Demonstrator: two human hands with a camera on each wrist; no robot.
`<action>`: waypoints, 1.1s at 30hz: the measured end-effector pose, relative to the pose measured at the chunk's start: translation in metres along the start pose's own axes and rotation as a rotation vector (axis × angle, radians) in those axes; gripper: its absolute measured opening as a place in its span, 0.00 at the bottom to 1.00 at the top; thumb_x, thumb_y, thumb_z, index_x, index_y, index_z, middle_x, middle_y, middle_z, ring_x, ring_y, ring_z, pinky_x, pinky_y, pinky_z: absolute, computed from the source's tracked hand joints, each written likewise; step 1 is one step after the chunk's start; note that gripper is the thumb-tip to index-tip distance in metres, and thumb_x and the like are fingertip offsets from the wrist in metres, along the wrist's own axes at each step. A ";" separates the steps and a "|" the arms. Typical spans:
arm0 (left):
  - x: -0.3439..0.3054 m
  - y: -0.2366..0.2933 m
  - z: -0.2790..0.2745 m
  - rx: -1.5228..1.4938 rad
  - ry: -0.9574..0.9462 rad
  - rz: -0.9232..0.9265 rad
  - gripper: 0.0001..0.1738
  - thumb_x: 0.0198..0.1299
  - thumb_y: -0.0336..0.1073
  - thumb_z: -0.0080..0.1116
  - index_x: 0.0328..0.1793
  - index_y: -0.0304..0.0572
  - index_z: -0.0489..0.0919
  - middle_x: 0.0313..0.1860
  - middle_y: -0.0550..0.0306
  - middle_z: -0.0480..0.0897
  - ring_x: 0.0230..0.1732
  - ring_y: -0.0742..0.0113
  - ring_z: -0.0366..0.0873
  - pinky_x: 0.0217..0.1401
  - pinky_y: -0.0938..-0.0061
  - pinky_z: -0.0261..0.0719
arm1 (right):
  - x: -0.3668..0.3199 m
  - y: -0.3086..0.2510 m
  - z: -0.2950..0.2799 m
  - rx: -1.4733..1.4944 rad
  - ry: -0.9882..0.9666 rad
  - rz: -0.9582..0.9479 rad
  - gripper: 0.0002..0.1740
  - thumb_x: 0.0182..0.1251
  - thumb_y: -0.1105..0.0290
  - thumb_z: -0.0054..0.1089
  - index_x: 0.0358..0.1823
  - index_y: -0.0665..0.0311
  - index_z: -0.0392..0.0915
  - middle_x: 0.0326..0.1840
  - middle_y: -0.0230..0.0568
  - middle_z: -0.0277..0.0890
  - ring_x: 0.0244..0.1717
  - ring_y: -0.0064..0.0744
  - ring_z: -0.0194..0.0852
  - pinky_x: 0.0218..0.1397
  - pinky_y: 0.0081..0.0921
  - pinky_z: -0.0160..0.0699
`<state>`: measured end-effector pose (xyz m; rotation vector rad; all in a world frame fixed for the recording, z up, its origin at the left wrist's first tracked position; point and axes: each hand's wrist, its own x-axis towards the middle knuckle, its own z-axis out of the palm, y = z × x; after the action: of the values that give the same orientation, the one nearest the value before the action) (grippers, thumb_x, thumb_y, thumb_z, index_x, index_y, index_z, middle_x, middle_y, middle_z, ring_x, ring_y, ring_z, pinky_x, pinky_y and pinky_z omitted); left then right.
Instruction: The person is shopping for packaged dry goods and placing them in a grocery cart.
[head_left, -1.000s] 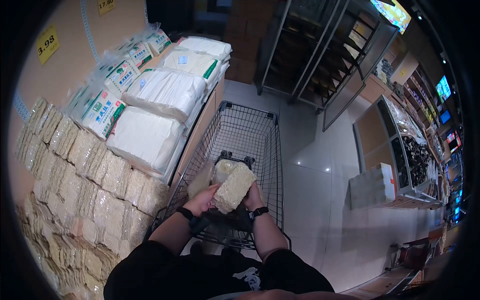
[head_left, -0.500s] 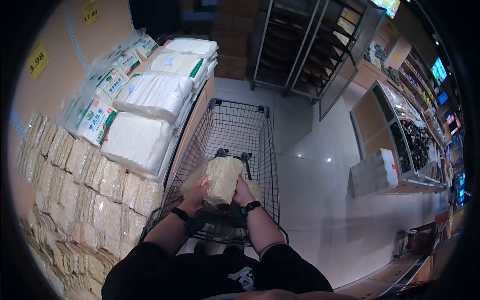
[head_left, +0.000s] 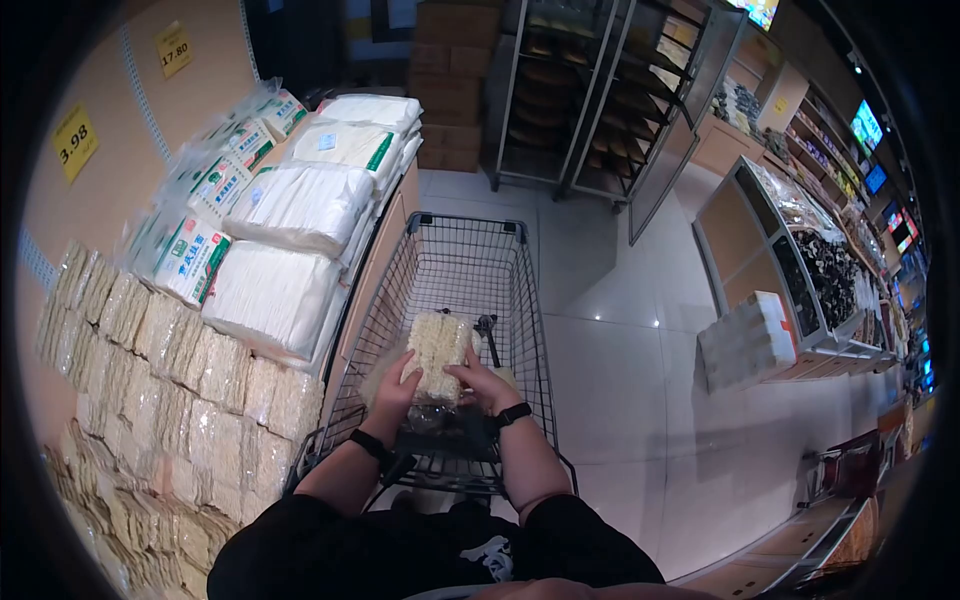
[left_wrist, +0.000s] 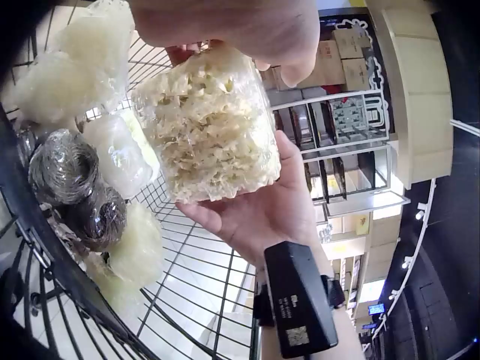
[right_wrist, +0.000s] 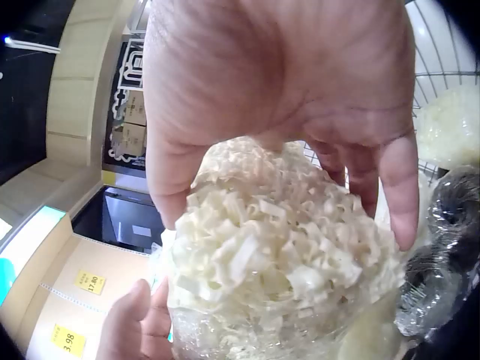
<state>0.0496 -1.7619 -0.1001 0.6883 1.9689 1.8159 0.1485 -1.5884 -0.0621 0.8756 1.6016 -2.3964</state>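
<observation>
Between my two hands is a block of dried wavy noodles (head_left: 440,352) wrapped in clear plastic, above the near part of a wire shopping cart (head_left: 528,325). My left hand (head_left: 396,385) grips its left side, with the thumb along the near face. On the opposite side my right hand (head_left: 484,384) grips it with thumb and fingers spread around the edges. In the right wrist view the curled noodle ends (right_wrist: 285,240) face the camera under the right palm. The left wrist view shows the right hand (left_wrist: 262,214) cupping the pack's side; the left fingertips are partly hidden behind it.
In the cart lie pale bags (left_wrist: 71,64) and dark plastic-wrapped bundles (left_wrist: 64,166). Stacked noodle packs (head_left: 190,400) and white packages (head_left: 270,295) line the left side. A rack (head_left: 560,100) stands ahead; a display case (head_left: 745,235) stands right, beyond the tiled floor.
The noodle pack, leaning to the right before, now stands straighter in the head view, and both hands have shifted their hold on it. The head view has turned slightly.
</observation>
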 end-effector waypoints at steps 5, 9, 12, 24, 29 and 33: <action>-0.006 -0.022 0.005 -0.266 -0.090 -0.312 0.26 0.62 0.36 0.56 0.67 0.39 0.68 0.59 0.46 0.74 0.61 0.64 0.70 0.62 0.73 0.67 | 0.023 0.032 -0.025 0.206 0.061 0.133 0.33 0.60 0.51 0.57 0.66 0.49 0.59 0.55 0.41 0.67 0.54 0.41 0.70 0.47 0.47 0.77; -0.018 -0.002 0.018 0.246 0.013 -0.079 0.28 0.58 0.40 0.60 0.65 0.42 0.69 0.64 0.37 0.68 0.67 0.51 0.65 0.68 0.66 0.62 | 0.060 0.039 -0.053 0.363 0.282 0.132 0.32 0.57 0.49 0.59 0.60 0.56 0.65 0.51 0.45 0.70 0.47 0.44 0.73 0.41 0.47 0.78; -0.021 -0.003 0.026 0.249 0.002 0.010 0.26 0.56 0.41 0.61 0.62 0.47 0.72 0.66 0.33 0.64 0.70 0.41 0.58 0.71 0.61 0.57 | 0.091 0.030 -0.084 0.135 0.460 0.105 0.33 0.55 0.51 0.59 0.59 0.60 0.65 0.44 0.46 0.73 0.38 0.44 0.75 0.32 0.46 0.78; -0.041 0.002 0.013 0.249 -0.059 0.032 0.20 0.53 0.40 0.65 0.52 0.45 0.78 0.64 0.34 0.66 0.67 0.41 0.63 0.67 0.61 0.63 | 0.144 0.033 -0.090 -0.921 0.680 0.155 0.37 0.47 0.51 0.61 0.58 0.64 0.69 0.56 0.57 0.73 0.58 0.52 0.71 0.60 0.41 0.70; -0.048 0.005 0.001 0.262 -0.060 0.115 0.19 0.52 0.38 0.66 0.50 0.44 0.78 0.61 0.35 0.69 0.66 0.42 0.65 0.66 0.61 0.65 | 0.166 0.061 -0.084 -0.937 0.812 0.176 0.33 0.49 0.53 0.61 0.57 0.61 0.71 0.56 0.58 0.70 0.57 0.53 0.70 0.60 0.42 0.70; -0.052 0.004 -0.008 0.255 -0.049 0.082 0.17 0.53 0.38 0.64 0.49 0.43 0.78 0.59 0.36 0.70 0.65 0.44 0.66 0.66 0.62 0.65 | 0.168 0.071 -0.065 -1.094 0.769 0.017 0.27 0.56 0.58 0.59 0.57 0.61 0.72 0.53 0.57 0.67 0.55 0.56 0.69 0.59 0.44 0.70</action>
<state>0.0875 -1.7987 -0.0979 0.8942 2.1914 1.5899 0.0652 -1.5270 -0.2258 1.5005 2.6131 -0.7774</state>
